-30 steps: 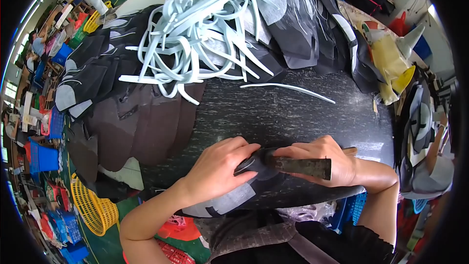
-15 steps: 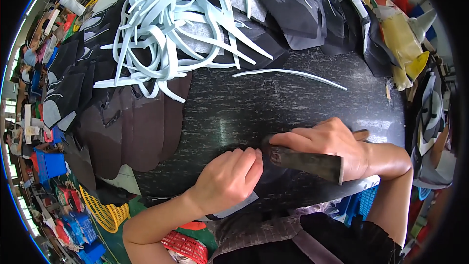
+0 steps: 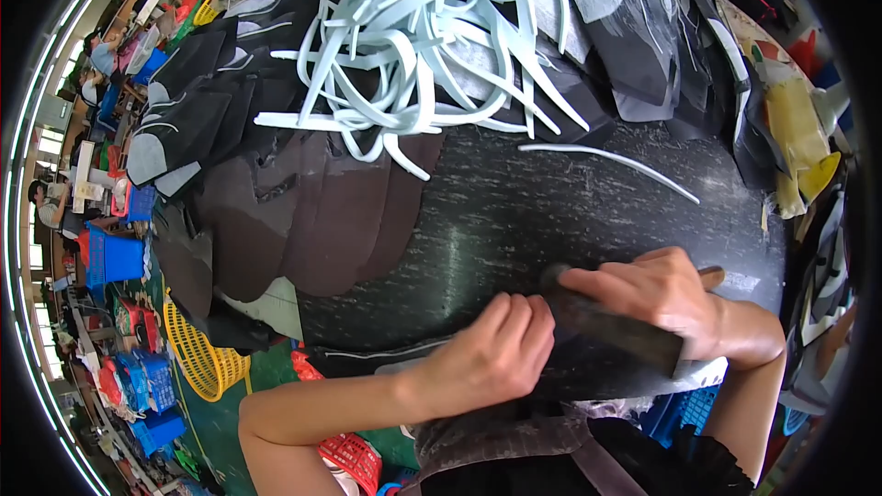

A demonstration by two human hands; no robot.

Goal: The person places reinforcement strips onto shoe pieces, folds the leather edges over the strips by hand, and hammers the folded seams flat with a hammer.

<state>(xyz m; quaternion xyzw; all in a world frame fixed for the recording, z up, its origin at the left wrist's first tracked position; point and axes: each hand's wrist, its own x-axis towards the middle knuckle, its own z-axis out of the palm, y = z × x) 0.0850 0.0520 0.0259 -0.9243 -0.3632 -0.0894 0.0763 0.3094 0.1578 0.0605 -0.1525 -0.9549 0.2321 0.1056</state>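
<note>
- Your right hand (image 3: 643,289) is clamped around the hammer (image 3: 625,326); the wooden handle sticks out past the fist, on the side away from you.
- The hammer's round end points left, near your left hand (image 3: 505,349); its wide end sits lower right, toward you, and is blurred. Can't tell if the head touches anything under it.
- Your left hand has its fingers curled in together, just left of the hammer, low over the near edge of the table (image 3: 514,220). Fingertips hidden; can't tell if they are pinching anything.
- The black piece (image 3: 358,363) lies along that near edge, left of and partly behind your left hand. A thin white line runs along it, with a grey patch next to your wrist.
- One loose strip (image 3: 634,163), pale and slightly curved, lies by itself on the table beyond your right hand.
- Strip pile (image 3: 423,73): pale blue, tangled, at the far side, on top of other pieces.
- Brown pieces (image 3: 331,230) overlap in a fan, on the left of the table.
- Black pieces (image 3: 634,55) with grey patches are stacked far right; more lie far left.
- Yellow bag (image 3: 795,129) at the far right edge.
- Yellow basket (image 3: 197,349) below the table, left side, over green floor (image 3: 220,422).
</note>
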